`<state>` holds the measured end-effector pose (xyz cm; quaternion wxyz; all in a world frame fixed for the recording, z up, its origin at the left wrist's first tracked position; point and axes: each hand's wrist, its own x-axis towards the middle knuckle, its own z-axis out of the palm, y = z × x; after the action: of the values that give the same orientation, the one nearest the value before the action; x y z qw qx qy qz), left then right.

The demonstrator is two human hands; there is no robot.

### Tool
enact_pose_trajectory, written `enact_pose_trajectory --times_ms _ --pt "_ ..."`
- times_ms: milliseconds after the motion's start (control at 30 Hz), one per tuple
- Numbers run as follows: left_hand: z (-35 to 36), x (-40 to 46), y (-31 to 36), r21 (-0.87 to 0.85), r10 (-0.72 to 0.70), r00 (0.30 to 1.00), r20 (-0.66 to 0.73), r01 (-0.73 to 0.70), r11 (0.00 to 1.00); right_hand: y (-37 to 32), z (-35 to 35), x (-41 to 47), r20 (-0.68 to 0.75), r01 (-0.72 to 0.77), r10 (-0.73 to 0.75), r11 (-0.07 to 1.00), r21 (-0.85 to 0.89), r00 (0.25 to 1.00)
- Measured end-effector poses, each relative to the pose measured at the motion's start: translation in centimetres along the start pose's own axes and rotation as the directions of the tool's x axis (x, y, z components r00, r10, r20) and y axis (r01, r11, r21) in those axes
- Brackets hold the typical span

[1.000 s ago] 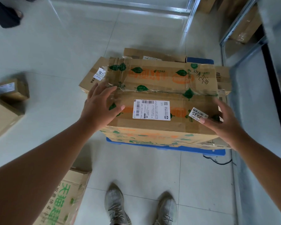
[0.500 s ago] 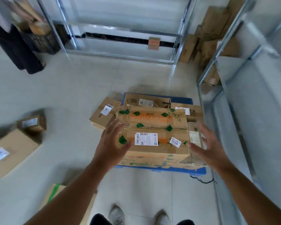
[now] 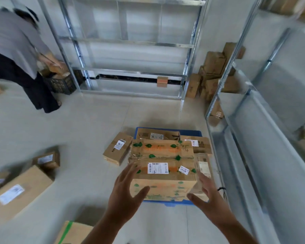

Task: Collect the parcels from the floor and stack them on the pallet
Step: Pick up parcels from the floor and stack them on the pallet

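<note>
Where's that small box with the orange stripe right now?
The small box with the orange stripe sits far back on the metal shelving's lowest level, right of centre.

Both hands, left hand (image 3: 126, 192) and right hand (image 3: 207, 196), have come off the leaf-printed box (image 3: 163, 166) and now hover open, nearer.

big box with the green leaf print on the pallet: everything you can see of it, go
The leaf-print box is brown corrugated cardboard, worn and creased, printed with green leaves and faded orange lettering. Its top flaps are closed, with a seam across the middle. A white shipping label and a small tag reading 8935 sit on top. It lies flat on top of other parcels on the blue pallet. The left hand and right hand are spread open near its front corners; whether they touch it is unclear.
</note>
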<state>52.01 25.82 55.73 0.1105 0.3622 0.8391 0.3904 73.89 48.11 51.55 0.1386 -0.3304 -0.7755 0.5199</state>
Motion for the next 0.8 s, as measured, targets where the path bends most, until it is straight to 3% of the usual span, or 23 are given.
enact_pose_trajectory --times_ms 267,567,800 --pt "1.5 -6.8 4.3 0.015 -0.057 0.998 -0.042 0.057 0.998 0.0 -2.3 -4.9 0.169 0.023 -0.033 0.998 0.058 0.985" --pt "2.9 -12.4 7.4 0.061 -0.104 0.994 -0.017 0.104 0.993 1.5 -5.7 -9.8 0.181 0.005 -0.014 0.999 0.048 0.983" --pt "1.4 -12.1 7.1 0.038 -0.015 0.999 0.028 0.013 0.999 0.3 -4.7 -10.9 0.121 -0.013 0.008 0.999 0.041 0.993"
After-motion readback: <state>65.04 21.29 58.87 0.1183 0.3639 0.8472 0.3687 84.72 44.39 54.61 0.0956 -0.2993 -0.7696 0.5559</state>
